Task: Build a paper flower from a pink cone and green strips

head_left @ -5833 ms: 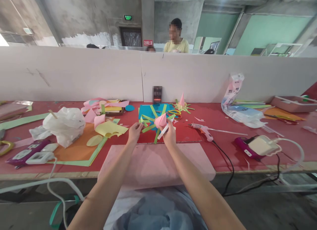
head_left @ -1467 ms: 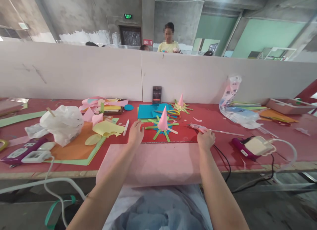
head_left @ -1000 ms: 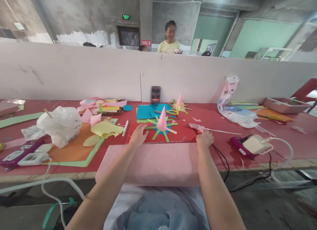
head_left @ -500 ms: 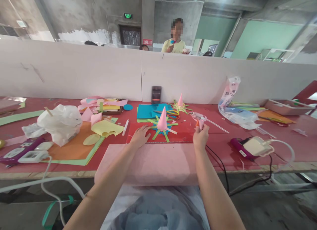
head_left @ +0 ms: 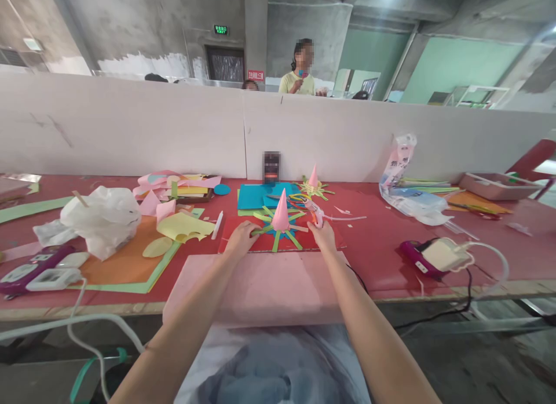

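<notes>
A pink paper cone [head_left: 281,213] stands on a blue paper base [head_left: 284,233] with green strips fanning out around it. This piece lies on a red board [head_left: 226,241]. At its left edge my left hand [head_left: 241,239] pinches the end of a green paper strip [head_left: 261,230]. My right hand [head_left: 324,237] is closed around a pink glue gun [head_left: 316,214], close to the strips on the right. Its nozzle points back and left, near yellow-handled scissors [head_left: 299,200]. Behind stands a second pink cone piece [head_left: 313,181].
Blue sheets [head_left: 252,196] lie behind the board. Paper scraps [head_left: 182,225], a white plastic bag [head_left: 104,218] and a white pen [head_left: 217,225] are at left. A plastic package [head_left: 397,172], a tray [head_left: 499,186] and a purple power strip [head_left: 419,259] lie right. A person [head_left: 299,73] stands beyond the partition.
My right hand has brought the glue gun leftward to the cone piece. My left hand has gone from resting flat on the board to the strip's end.
</notes>
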Tool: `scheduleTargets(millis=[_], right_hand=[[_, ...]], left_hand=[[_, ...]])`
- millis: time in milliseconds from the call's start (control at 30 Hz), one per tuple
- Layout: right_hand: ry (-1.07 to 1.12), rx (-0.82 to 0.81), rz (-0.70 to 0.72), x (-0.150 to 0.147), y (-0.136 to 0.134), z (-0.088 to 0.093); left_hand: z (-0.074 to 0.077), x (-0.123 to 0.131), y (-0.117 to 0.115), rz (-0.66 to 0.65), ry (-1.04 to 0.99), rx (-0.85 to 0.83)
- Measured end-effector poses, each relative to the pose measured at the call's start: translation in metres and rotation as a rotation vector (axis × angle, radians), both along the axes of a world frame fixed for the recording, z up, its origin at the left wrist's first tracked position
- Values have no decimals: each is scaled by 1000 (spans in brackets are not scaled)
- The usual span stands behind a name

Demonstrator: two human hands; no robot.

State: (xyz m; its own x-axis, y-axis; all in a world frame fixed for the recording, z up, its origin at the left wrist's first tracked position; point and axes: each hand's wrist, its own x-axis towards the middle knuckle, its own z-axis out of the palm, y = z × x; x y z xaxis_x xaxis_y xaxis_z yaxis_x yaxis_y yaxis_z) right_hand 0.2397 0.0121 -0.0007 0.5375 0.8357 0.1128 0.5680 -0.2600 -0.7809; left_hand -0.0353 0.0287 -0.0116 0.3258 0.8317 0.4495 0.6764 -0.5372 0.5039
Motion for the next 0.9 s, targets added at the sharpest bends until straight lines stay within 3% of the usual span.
scheduleTargets(millis=[133,300,533,733,900], right_hand=[[1,-55,-77,-9,7,2],[0,40,-177,-21,-1,2],[-78,84,-60,-25,-11,5],[-66,102,-83,-27,-9,4],[-67,120,-80,-26,-9,4]], left_hand=[[3,0,-2,19,-6,0],[8,-2,-7,86,-64,12],[11,-1,-8,47,-181,65],[15,-6,-10,197,-179,43],[12,-7,-12,248,-73,1]])
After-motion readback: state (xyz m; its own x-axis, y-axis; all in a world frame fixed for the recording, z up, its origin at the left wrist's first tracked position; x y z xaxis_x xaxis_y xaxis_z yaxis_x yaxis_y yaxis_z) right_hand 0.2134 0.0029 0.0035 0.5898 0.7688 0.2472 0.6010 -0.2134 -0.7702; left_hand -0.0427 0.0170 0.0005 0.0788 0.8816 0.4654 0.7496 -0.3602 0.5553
